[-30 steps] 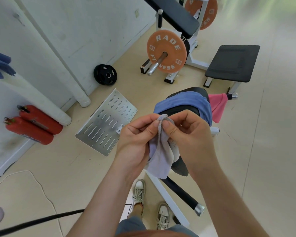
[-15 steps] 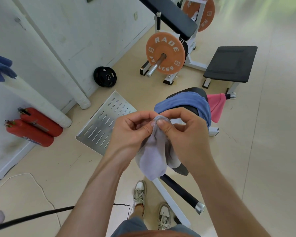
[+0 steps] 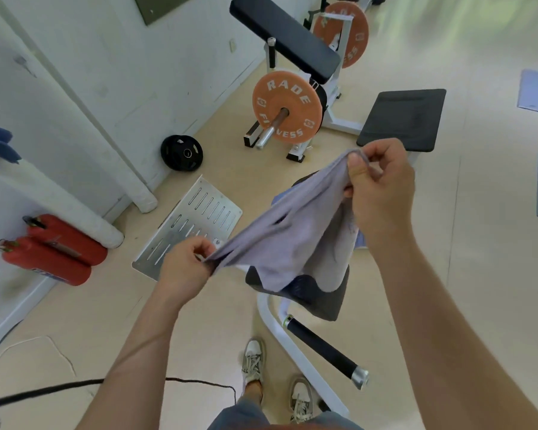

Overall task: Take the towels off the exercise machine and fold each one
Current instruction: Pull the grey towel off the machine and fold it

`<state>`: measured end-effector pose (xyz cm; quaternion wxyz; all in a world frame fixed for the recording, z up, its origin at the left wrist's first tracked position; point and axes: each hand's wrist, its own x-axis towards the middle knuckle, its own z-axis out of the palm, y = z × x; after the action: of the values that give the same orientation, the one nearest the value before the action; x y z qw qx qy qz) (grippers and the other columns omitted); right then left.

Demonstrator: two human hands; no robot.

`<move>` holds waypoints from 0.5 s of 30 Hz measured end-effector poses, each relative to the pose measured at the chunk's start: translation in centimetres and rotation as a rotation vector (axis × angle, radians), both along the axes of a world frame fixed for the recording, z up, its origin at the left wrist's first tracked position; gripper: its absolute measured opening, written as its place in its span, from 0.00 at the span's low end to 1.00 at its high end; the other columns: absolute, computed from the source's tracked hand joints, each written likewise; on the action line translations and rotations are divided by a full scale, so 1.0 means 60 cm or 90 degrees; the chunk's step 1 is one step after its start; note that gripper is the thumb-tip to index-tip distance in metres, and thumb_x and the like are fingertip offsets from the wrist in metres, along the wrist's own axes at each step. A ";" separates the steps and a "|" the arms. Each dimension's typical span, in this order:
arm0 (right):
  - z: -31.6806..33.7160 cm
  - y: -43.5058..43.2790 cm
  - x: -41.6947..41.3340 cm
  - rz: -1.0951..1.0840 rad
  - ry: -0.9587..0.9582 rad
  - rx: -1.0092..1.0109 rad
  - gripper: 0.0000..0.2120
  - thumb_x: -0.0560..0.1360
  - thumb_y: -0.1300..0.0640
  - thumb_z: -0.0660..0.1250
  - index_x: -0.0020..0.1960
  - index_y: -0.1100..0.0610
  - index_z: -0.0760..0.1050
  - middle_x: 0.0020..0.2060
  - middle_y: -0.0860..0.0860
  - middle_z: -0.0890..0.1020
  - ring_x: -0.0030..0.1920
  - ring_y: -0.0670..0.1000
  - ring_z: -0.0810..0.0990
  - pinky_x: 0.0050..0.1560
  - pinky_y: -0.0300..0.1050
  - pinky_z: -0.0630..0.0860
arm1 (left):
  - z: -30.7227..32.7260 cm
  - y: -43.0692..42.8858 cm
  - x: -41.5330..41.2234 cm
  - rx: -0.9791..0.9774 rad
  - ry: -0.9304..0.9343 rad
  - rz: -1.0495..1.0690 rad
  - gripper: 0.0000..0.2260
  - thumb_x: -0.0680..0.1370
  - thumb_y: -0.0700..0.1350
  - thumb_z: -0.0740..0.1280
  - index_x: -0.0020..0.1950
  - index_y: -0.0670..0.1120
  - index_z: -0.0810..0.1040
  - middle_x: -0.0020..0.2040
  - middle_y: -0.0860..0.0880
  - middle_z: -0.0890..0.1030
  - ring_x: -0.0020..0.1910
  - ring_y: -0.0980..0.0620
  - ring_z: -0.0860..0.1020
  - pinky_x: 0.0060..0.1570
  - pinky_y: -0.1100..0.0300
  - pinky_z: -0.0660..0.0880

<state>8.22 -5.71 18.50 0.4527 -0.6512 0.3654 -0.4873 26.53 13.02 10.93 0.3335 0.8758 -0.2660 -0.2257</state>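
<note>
The towel (image 3: 292, 231) spans the two hands, left hand (image 3: 184, 268) low and near, right hand (image 3: 379, 184) higher and farther, over the machine's seat (image 3: 317, 296). Left of the seat, a slotted plate (image 3: 187, 228) lies on the floor. Beyond it a weight (image 3: 181, 153) leans on the wall. Extinguishers (image 3: 53, 249) lie far left. Behind the seat stands a loaded disc (image 3: 286, 107), with a pad (image 3: 401, 119) to its right.

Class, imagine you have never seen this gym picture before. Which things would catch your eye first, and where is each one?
First, the pale lilac towel at the centre, spread between the left hand, lower, and the right hand, higher, each pinching its edge. Then the orange weight plate lettered RADE, beyond the towel, and two red fire extinguishers low at the left.
</note>
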 end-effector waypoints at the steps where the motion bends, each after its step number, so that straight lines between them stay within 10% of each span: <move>1: -0.006 -0.007 -0.004 -0.007 0.006 -0.005 0.14 0.77 0.61 0.64 0.40 0.45 0.68 0.34 0.43 0.73 0.33 0.46 0.73 0.38 0.49 0.76 | -0.004 0.007 0.007 0.007 0.051 0.024 0.05 0.69 0.31 0.67 0.37 0.40 0.75 0.31 0.49 0.75 0.31 0.50 0.69 0.29 0.61 0.64; 8: -0.028 -0.057 -0.012 -0.051 0.077 -0.043 0.10 0.76 0.62 0.65 0.42 0.49 0.69 0.36 0.40 0.73 0.38 0.34 0.72 0.41 0.26 0.67 | 0.025 -0.019 0.043 -0.263 0.371 0.267 0.13 0.73 0.30 0.59 0.37 0.47 0.71 0.29 0.48 0.70 0.19 0.58 0.65 0.19 0.70 0.59; 15: -0.059 -0.138 0.001 0.129 0.233 0.084 0.03 0.79 0.61 0.63 0.47 0.59 0.70 0.34 0.55 0.71 0.35 0.52 0.73 0.39 0.51 0.80 | 0.041 -0.085 0.067 -0.273 0.489 0.371 0.12 0.72 0.30 0.55 0.39 0.45 0.71 0.33 0.47 0.75 0.17 0.59 0.68 0.16 0.72 0.62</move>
<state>8.30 -13.96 14.97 0.4670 -0.7314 0.4052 -0.2877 30.54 7.92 13.37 0.6276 0.6796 0.0896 -0.3691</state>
